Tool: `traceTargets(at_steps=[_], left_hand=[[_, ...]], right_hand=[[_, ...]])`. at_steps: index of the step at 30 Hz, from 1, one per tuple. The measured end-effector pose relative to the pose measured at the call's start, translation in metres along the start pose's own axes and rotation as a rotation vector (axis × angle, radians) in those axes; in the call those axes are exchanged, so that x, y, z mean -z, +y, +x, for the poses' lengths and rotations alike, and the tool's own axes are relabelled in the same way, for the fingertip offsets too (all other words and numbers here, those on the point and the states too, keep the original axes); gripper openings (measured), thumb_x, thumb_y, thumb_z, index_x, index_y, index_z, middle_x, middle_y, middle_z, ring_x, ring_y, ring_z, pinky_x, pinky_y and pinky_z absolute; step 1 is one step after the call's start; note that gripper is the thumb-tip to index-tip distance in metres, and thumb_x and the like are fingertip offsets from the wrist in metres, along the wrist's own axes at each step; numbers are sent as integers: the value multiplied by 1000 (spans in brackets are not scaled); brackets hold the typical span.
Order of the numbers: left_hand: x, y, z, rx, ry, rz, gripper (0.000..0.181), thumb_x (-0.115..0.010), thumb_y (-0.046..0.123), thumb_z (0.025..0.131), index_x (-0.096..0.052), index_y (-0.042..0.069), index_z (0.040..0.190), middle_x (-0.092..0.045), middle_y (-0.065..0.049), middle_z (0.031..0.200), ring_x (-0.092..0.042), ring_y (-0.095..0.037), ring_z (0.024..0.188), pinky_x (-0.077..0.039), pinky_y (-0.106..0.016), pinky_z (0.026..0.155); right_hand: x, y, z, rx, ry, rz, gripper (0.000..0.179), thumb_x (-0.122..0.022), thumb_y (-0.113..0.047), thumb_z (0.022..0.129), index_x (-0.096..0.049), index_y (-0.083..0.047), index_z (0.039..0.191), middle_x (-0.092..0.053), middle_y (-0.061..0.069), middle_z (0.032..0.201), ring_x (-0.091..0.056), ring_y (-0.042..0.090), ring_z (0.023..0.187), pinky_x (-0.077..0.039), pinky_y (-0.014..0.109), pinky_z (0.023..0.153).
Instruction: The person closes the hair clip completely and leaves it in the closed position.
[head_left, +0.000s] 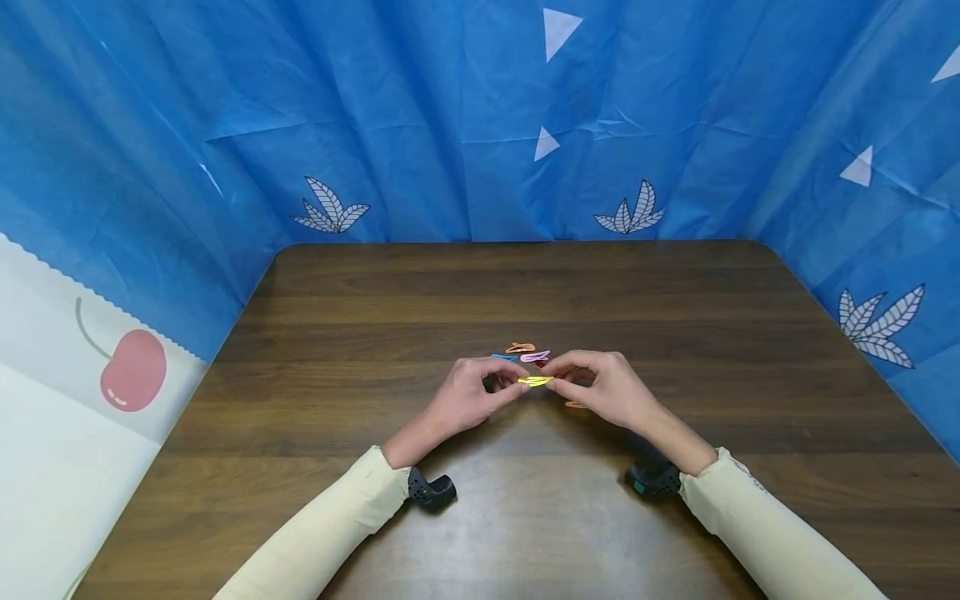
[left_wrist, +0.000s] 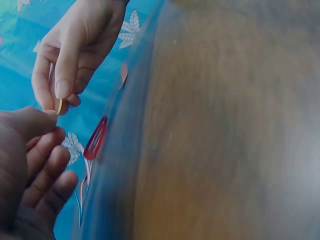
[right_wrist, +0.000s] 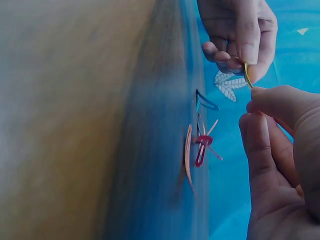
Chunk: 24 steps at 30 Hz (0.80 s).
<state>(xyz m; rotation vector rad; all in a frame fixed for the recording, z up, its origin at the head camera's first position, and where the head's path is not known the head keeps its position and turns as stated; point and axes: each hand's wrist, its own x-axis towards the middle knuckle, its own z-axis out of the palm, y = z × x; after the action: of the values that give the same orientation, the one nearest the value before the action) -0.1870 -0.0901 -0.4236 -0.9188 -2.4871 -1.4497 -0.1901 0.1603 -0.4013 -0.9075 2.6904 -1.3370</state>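
The yellow clip (head_left: 536,381) is held above the bench (head_left: 525,292), between the two hands; its one end is pinched by the left hand (head_left: 472,393), its other end by the right hand (head_left: 613,390); on each side the fingers (left_wrist: 47,146) are nearly brought together around the clip's thin end; beyond it, an orange clip (head_left: 521,347), a blue clip (head_left: 504,357), a lilac clip (head_left: 535,357) and a red clip (left_wrist: 96,140) are laid close together; a second orange clip (head_left: 576,405) is partly hidden by the right hand.
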Motion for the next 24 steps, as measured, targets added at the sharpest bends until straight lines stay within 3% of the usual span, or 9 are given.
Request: traceTargets(at_steps=[7, 12, 20, 24], left_hand=[[-11, 8, 3, 27, -37, 25, 10, -78, 15, 92, -79, 10, 101, -74, 1, 81, -59, -2, 65, -52, -19, 61], [-19, 10, 7, 34, -46, 63, 9, -79, 13, 92, -80, 10, 100, -73, 1, 82, -58, -1, 68, -50, -16, 62], [-29, 14, 14, -35, -71, 130, 9, -77, 11, 92, -81, 10, 100, -73, 0, 91, -63, -12, 82, -50, -19, 73], [-32, 15, 17, -39, -105, 159, 13, -75, 8, 91, -81, 9, 103, -74, -1, 94, -63, -12, 85, -50, -19, 75]], right_hand=[[5, 4, -10, 12, 15, -28, 16, -79, -11, 91, -79, -16, 107, -76, -5, 97, -69, 7, 79, -60, 27, 69], [8, 10, -15, 21, 11, -56, 16, -79, -10, 91, -79, -17, 106, -76, -6, 97, -70, 6, 80, -60, 27, 72], [13, 18, -21, 35, 8, -130, 16, -79, -11, 92, -79, -21, 104, -76, -8, 97, -70, 5, 81, -58, 27, 72], [17, 20, -22, 19, 5, -155, 16, -79, -10, 92, -79, -21, 104, -76, -9, 97, -69, 4, 81, -57, 28, 72]])
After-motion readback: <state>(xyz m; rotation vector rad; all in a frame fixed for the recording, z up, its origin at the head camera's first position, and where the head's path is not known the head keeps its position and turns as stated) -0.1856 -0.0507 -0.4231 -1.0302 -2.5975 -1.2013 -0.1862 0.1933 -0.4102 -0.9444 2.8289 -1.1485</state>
